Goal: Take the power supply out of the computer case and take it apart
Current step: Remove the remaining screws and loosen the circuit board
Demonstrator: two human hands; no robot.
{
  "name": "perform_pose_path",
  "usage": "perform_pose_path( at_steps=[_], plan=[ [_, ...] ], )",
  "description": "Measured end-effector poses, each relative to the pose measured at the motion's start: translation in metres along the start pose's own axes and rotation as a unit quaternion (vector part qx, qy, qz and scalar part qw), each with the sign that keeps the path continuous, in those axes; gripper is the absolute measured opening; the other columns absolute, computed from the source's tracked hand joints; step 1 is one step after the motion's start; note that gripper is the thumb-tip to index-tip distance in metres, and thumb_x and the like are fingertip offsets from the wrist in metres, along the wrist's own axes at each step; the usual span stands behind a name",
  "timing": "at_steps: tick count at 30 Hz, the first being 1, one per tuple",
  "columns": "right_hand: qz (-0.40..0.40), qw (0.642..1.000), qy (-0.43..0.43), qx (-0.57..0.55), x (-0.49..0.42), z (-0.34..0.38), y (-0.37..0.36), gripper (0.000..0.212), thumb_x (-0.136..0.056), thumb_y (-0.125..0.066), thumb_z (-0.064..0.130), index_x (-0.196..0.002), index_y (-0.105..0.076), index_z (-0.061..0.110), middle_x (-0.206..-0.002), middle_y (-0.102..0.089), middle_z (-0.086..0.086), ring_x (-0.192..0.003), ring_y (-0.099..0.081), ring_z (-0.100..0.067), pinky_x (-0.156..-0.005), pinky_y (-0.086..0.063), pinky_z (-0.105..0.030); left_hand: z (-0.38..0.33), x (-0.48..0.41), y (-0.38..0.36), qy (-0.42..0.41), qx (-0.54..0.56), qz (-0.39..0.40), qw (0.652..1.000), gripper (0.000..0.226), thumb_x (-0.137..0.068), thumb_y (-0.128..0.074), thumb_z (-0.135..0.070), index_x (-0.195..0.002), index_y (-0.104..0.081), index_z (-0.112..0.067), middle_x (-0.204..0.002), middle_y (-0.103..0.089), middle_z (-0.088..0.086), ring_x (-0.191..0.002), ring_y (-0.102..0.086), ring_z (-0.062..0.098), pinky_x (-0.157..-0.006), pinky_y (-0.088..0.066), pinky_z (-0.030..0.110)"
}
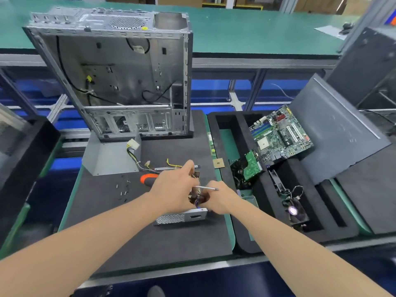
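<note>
Two bare forearms reached from the near edge of the bench over a black mat. On the mat's near-right part lay the power supply, out of the computer and opened, its perforated metal wall facing the viewer.

The left hand covered the power supply from above, its grip closed on the top, with one finger stretched to the far rim. The right hand touched the power supply's right side, fingers curled into the open box. I could not tell whether its grip was closed on anything.

A screwdriver with an orange handle showed just left of the left hand. A thin metal shaft in line with it showed above the right hand's knuckles, and the part between was hidden. A few small screws lay loose to the left.

Farther back on the left sat a grey metal cover, with yellow and black cables beside it. At the far edge the computer case stood upright, open and stripped.

On the right, a black foam tray held a fan, with a green circuit board tilted across its far end. A grey side panel leaned at the far right.
</note>
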State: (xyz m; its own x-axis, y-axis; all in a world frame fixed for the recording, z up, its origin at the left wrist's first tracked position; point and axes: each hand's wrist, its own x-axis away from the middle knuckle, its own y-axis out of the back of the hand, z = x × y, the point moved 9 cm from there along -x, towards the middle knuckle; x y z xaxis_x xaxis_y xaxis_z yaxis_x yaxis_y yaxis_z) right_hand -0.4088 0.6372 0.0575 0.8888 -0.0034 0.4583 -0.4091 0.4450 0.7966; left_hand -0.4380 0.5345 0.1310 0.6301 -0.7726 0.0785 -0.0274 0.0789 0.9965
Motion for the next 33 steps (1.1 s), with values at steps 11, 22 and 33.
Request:
perform_pose_path(
  at_steps=[11, 22, 33],
  plan=[
    [-0.033, 0.999, -0.009, -0.013, 0.004, 0.002, -0.001, 0.034, -0.091, -0.072, 0.031, -0.065, -0.052, 0.022, -0.084, -0.057, -0.005, -0.078, -0.055, -0.026, -0.061, -0.037, -0.026, 0.001, 0.001, -0.006, 0.041, -0.014, 0.01, 0.999, 0.034, -0.072, -0.079, -0.058, -0.087, -0.068, -0.03, -0.119, -0.042, -0.006, -0.083, -0.058, 0.019, -0.055, -0.033, 0.032],
    [-0.027, 1.0, 0.01, 0.004, 0.006, 0.008, 0.002, 0.036, -0.091, -0.067, 0.032, -0.062, -0.049, 0.023, -0.076, -0.06, -0.006, -0.069, -0.057, -0.027, -0.058, -0.04, -0.028, 0.002, 0.002, -0.007, 0.04, -0.001, 0.009, 0.999, 0.034, -0.073, -0.079, -0.058, -0.089, -0.071, -0.03, -0.116, -0.043, -0.006, -0.086, -0.058, 0.019, -0.057, -0.042, 0.032],
    [-0.033, 0.999, 0.018, 0.002, 0.008, 0.009, 0.006, 0.032, -0.087, -0.07, 0.026, -0.06, -0.055, 0.019, -0.073, -0.061, -0.007, -0.069, -0.056, -0.029, -0.059, -0.045, -0.03, 0.001, 0.003, -0.006, 0.038, 0.004, 0.013, 0.999, 0.03, -0.076, -0.076, -0.055, -0.09, -0.071, -0.028, -0.118, -0.042, -0.005, -0.09, -0.06, 0.02, -0.059, -0.042, 0.032]
  ],
)
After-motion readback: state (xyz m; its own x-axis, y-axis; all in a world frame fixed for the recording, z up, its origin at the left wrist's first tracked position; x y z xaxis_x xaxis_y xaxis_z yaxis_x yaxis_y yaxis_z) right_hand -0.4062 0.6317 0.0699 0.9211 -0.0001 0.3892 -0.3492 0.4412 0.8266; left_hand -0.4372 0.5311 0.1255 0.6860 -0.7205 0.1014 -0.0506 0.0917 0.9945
